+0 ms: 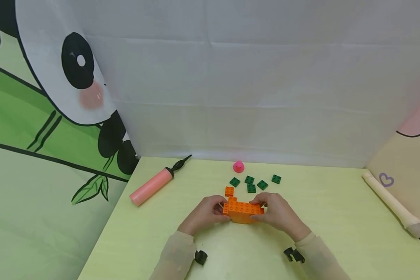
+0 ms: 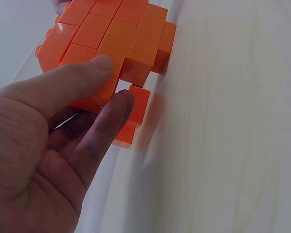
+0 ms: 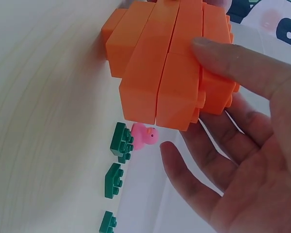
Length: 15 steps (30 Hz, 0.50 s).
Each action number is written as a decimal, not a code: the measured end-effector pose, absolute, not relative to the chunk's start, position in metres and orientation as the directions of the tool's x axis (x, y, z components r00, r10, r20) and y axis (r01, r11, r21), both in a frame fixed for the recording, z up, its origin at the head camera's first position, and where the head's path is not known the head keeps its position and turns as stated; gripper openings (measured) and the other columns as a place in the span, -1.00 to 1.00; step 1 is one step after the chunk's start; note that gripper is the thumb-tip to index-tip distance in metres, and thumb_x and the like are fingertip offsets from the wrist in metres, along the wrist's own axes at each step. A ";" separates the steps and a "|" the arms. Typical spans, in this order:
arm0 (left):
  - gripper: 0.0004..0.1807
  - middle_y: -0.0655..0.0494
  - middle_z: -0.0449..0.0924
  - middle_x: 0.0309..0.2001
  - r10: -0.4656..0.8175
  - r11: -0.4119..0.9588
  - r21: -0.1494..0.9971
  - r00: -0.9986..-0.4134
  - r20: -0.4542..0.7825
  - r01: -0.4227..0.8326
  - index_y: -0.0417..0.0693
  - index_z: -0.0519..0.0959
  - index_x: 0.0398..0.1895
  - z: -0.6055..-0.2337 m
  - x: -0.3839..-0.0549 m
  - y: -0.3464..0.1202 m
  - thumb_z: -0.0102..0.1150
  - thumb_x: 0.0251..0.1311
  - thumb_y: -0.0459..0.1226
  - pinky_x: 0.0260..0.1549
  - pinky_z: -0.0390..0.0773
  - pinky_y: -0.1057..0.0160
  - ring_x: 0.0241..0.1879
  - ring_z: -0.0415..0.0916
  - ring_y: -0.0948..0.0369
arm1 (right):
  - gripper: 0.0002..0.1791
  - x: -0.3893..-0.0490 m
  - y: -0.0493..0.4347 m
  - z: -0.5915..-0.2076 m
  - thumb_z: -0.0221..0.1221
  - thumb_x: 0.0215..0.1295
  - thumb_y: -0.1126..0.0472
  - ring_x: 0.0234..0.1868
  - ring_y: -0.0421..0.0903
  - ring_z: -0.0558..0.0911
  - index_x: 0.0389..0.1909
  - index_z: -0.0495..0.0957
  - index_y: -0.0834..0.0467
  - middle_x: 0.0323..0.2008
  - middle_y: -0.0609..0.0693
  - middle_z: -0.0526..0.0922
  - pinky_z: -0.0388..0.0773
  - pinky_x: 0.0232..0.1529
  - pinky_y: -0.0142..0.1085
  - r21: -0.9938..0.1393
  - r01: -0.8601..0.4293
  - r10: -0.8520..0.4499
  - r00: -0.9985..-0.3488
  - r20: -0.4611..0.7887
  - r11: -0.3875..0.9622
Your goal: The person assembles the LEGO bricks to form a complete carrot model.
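An assembly of orange toy building bricks (image 1: 243, 213), stacked in stepped layers, sits between the two hands near the middle of the table. My left hand (image 1: 209, 211) grips its left end, the thumb lying against the near face in the left wrist view. At the right end my right hand (image 1: 279, 213) holds the same brick assembly (image 3: 143, 73), thumb on the near side and fingers behind it. Just beyond the assembly lies a small orange brick (image 1: 229, 191); whether it touches the build I cannot tell. The fingers hide both ends of the assembly in part.
Several green bricks (image 1: 262, 184) lie scattered behind the hands, with a pink rubber duck (image 1: 238, 167) farther back. A pink hand pump (image 1: 152, 186) with a black nozzle lies at the left. Along the right table edge is a pale rolled tube (image 1: 388, 200). A white cloth (image 1: 231, 97) hangs behind.
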State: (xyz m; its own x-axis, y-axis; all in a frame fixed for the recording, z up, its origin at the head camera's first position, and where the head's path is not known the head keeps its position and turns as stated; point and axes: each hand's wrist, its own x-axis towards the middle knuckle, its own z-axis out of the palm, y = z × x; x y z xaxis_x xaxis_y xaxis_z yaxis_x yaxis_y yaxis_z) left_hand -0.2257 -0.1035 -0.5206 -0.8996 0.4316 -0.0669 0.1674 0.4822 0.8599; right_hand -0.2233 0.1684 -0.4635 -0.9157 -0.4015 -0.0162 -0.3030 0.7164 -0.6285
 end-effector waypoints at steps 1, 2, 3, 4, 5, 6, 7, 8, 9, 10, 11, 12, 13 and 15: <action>-0.66 0.31 0.62 -0.18 0.432 0.480 0.861 -0.899 -0.066 0.168 0.06 0.65 -0.01 -0.521 -0.226 -0.104 0.55 0.19 -0.24 -0.15 0.63 0.32 -0.21 0.58 0.25 | -0.66 -0.223 0.168 -0.463 0.62 0.02 0.22 -0.19 -0.15 0.60 -0.17 0.77 0.04 -0.24 -0.22 0.70 0.63 -0.04 -0.11 -0.633 -0.292 -0.394 -0.919 -0.023 0.717; -0.66 0.31 0.62 -0.18 0.433 0.478 0.862 -0.899 -0.064 0.169 0.06 0.65 -0.01 -0.522 -0.226 -0.104 0.55 0.19 -0.24 -0.16 0.63 0.32 -0.22 0.58 0.25 | -0.67 -0.223 0.167 -0.464 0.62 0.01 0.22 -0.19 -0.15 0.60 -0.18 0.77 0.03 -0.24 -0.22 0.70 0.62 -0.05 -0.11 -0.637 -0.279 -0.386 -0.922 -0.031 0.719; -0.67 0.31 0.62 -0.17 0.434 0.475 0.863 -0.899 -0.063 0.169 0.06 0.65 -0.01 -0.522 -0.226 -0.104 0.55 0.19 -0.24 -0.16 0.64 0.32 -0.22 0.59 0.25 | -0.67 -0.223 0.167 -0.464 0.62 0.01 0.22 -0.19 -0.15 0.60 -0.19 0.76 0.02 -0.25 -0.23 0.69 0.62 -0.05 -0.12 -0.641 -0.267 -0.378 -0.925 -0.039 0.720; -0.67 0.31 0.62 -0.17 0.434 0.473 0.865 -0.899 -0.062 0.169 0.06 0.65 -0.01 -0.523 -0.226 -0.104 0.55 0.20 -0.24 -0.16 0.64 0.33 -0.22 0.59 0.26 | -0.67 -0.222 0.167 -0.464 0.62 0.01 0.22 -0.19 -0.15 0.59 -0.19 0.76 0.01 -0.25 -0.23 0.69 0.61 -0.05 -0.13 -0.645 -0.257 -0.372 -0.927 -0.047 0.720; -0.67 0.31 0.63 -0.18 0.436 0.471 0.866 -0.898 -0.062 0.169 0.06 0.65 -0.01 -0.523 -0.226 -0.104 0.54 0.20 -0.25 -0.17 0.64 0.33 -0.23 0.59 0.26 | -0.67 -0.222 0.167 -0.464 0.62 0.01 0.22 -0.19 -0.15 0.59 -0.20 0.76 0.00 -0.25 -0.23 0.69 0.61 -0.05 -0.13 -0.649 -0.248 -0.368 -0.928 -0.054 0.719; -0.67 0.31 0.62 -0.18 0.437 0.469 0.867 -0.897 -0.060 0.170 0.06 0.65 -0.01 -0.524 -0.227 -0.104 0.55 0.19 -0.25 -0.17 0.64 0.33 -0.23 0.59 0.26 | -0.68 -0.222 0.167 -0.464 0.62 0.01 0.23 -0.19 -0.14 0.59 -0.21 0.75 -0.01 -0.25 -0.23 0.68 0.62 -0.05 -0.13 -0.653 -0.242 -0.365 -0.929 -0.058 0.718; -0.67 0.31 0.62 -0.18 0.437 0.468 0.868 -0.897 -0.061 0.168 0.06 0.65 -0.01 -0.524 -0.226 -0.104 0.55 0.19 -0.25 -0.17 0.64 0.33 -0.24 0.59 0.27 | -0.68 -0.222 0.166 -0.465 0.62 0.01 0.23 -0.20 -0.14 0.59 -0.21 0.75 -0.01 -0.26 -0.23 0.68 0.62 -0.06 -0.13 -0.659 -0.237 -0.365 -0.929 -0.062 0.714; -0.67 0.31 0.62 -0.18 0.437 0.469 0.867 -0.897 -0.061 0.169 0.06 0.65 -0.01 -0.524 -0.226 -0.105 0.55 0.19 -0.25 -0.18 0.64 0.33 -0.24 0.59 0.27 | -0.68 -0.222 0.167 -0.465 0.62 0.01 0.23 -0.20 -0.14 0.59 -0.22 0.75 -0.01 -0.26 -0.22 0.68 0.62 -0.06 -0.12 -0.665 -0.235 -0.367 -0.928 -0.063 0.709; -0.66 0.31 0.62 -0.18 0.437 0.470 0.866 -0.897 -0.062 0.169 0.05 0.65 0.00 -0.524 -0.226 -0.105 0.55 0.19 -0.26 -0.17 0.64 0.33 -0.24 0.59 0.27 | -0.68 -0.222 0.167 -0.466 0.62 0.02 0.23 -0.20 -0.13 0.59 -0.22 0.74 -0.01 -0.26 -0.22 0.68 0.62 -0.06 -0.12 -0.672 -0.237 -0.371 -0.927 -0.061 0.702; -0.66 0.31 0.62 -0.18 0.437 0.470 0.867 -0.897 -0.063 0.169 0.05 0.65 0.00 -0.524 -0.226 -0.105 0.55 0.19 -0.26 -0.18 0.64 0.33 -0.24 0.59 0.27 | -0.69 -0.222 0.167 -0.466 0.62 0.02 0.23 -0.20 -0.13 0.59 -0.22 0.74 -0.01 -0.27 -0.21 0.67 0.63 -0.07 -0.12 -0.677 -0.240 -0.376 -0.925 -0.058 0.695; -0.65 0.30 0.62 -0.17 0.437 0.468 0.868 -0.897 -0.064 0.166 0.04 0.65 0.00 -0.523 -0.225 -0.105 0.55 0.18 -0.26 -0.18 0.64 0.33 -0.24 0.59 0.27 | -0.69 -0.222 0.168 -0.467 0.62 0.02 0.23 -0.20 -0.13 0.59 -0.23 0.73 -0.01 -0.27 -0.21 0.67 0.63 -0.07 -0.11 -0.684 -0.243 -0.380 -0.923 -0.054 0.688; -0.65 0.31 0.62 -0.17 0.437 0.468 0.868 -0.897 -0.065 0.165 0.05 0.65 0.00 -0.523 -0.225 -0.105 0.55 0.18 -0.25 -0.17 0.64 0.33 -0.24 0.59 0.27 | -0.69 -0.223 0.168 -0.467 0.61 0.03 0.23 -0.20 -0.13 0.59 -0.23 0.73 -0.01 -0.27 -0.21 0.67 0.64 -0.08 -0.12 -0.690 -0.247 -0.385 -0.921 -0.050 0.680; -0.65 0.31 0.62 -0.17 0.436 0.468 0.869 -0.897 -0.067 0.163 0.05 0.65 0.00 -0.522 -0.225 -0.105 0.55 0.18 -0.25 -0.17 0.64 0.33 -0.24 0.59 0.27 | -0.69 -0.223 0.169 -0.468 0.61 0.03 0.24 -0.20 -0.13 0.59 -0.23 0.73 0.00 -0.26 -0.21 0.67 0.64 -0.09 -0.13 -0.697 -0.251 -0.391 -0.919 -0.046 0.672; -0.66 0.31 0.62 -0.17 0.434 0.465 0.871 -0.898 -0.069 0.158 0.07 0.65 -0.01 -0.522 -0.225 -0.105 0.55 0.18 -0.25 -0.17 0.64 0.33 -0.23 0.59 0.26 | -0.69 -0.224 0.170 -0.469 0.61 0.03 0.24 -0.20 -0.13 0.59 -0.23 0.72 0.00 -0.27 -0.20 0.67 0.65 -0.11 -0.16 -0.709 -0.258 -0.401 -0.915 -0.039 0.657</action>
